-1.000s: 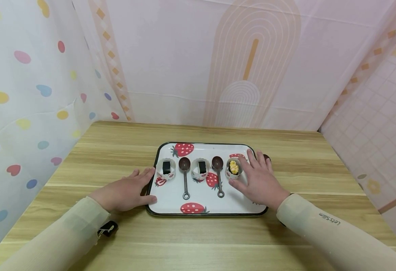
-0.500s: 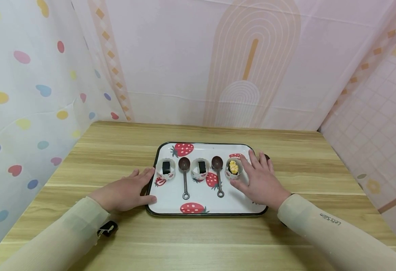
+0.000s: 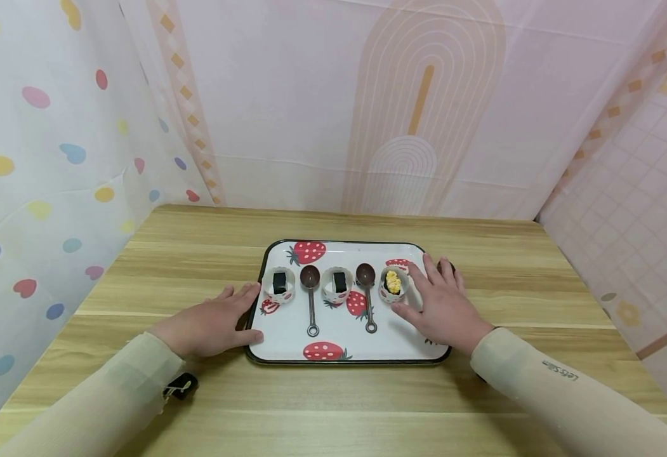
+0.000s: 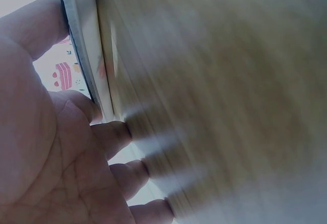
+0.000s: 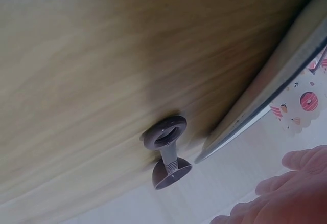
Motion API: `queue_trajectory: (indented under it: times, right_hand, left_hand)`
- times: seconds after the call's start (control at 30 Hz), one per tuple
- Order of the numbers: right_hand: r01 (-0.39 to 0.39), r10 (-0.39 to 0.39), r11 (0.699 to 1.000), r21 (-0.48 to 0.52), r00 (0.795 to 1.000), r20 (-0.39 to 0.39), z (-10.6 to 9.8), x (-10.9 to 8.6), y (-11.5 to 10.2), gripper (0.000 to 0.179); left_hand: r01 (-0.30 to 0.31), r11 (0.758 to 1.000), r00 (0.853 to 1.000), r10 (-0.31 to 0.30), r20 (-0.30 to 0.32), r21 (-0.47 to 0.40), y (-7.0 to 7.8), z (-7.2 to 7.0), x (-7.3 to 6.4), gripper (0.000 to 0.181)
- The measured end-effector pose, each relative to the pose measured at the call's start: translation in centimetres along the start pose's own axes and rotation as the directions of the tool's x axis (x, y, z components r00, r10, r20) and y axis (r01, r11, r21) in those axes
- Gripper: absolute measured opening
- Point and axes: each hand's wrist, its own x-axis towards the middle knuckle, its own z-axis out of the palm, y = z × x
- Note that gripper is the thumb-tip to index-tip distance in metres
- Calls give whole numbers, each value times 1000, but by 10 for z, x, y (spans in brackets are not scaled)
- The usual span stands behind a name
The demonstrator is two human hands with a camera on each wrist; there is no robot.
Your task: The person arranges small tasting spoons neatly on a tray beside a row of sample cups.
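A white tray (image 3: 284, 339) with strawberry prints and a dark rim lies on the wooden table in the head view. My left hand (image 3: 210, 324) rests at its left edge, fingers extended, thumb over the rim. Over the tray's right side is my right hand (image 3: 442, 304), fingers spread, holding nothing, beside a paper cup (image 3: 393, 298) with a yellow-topped sushi piece (image 3: 393, 281). Two more paper cups, left (image 3: 280, 298) and middle (image 3: 337, 297), each hold a black-wrapped sushi piece (image 3: 279, 282). Between the cups lie two brown measuring spoons, left (image 3: 310, 277) and right (image 3: 365, 275).
Another brown spoon (image 5: 171, 173) lies on the table (image 5: 76, 106) just outside the tray's right edge, mostly hidden by my right hand in the head view. Patterned curtains (image 3: 287, 114) stand behind the table and at both sides.
My right hand has drifted slightly right, a little away from the cup with the yellow-topped sushi. The left hand, tray, cups and spoons stay in place.
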Motion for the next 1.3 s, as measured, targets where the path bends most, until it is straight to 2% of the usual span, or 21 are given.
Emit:
queue_trajectory:
  times: [0.27, 0.7, 1.3]
  right_hand:
    - [-5, 5, 1000, 2, 1000, -16, 1, 0, 5, 92]
    - [-40, 40, 999, -1, 999, 13, -3, -3, 17, 93]
    - [-69, 69, 998, -3, 998, 12, -9, -12, 35, 74]
  left_hand:
    - [-10, 1000, 1000, 10, -4, 1, -2, 1, 1, 109]
    - [-24, 1000, 1000, 24, -12, 7, -3, 1, 1, 108]
    - [-21, 1000, 1000, 21, -6, 13, -3, 0, 2, 109]
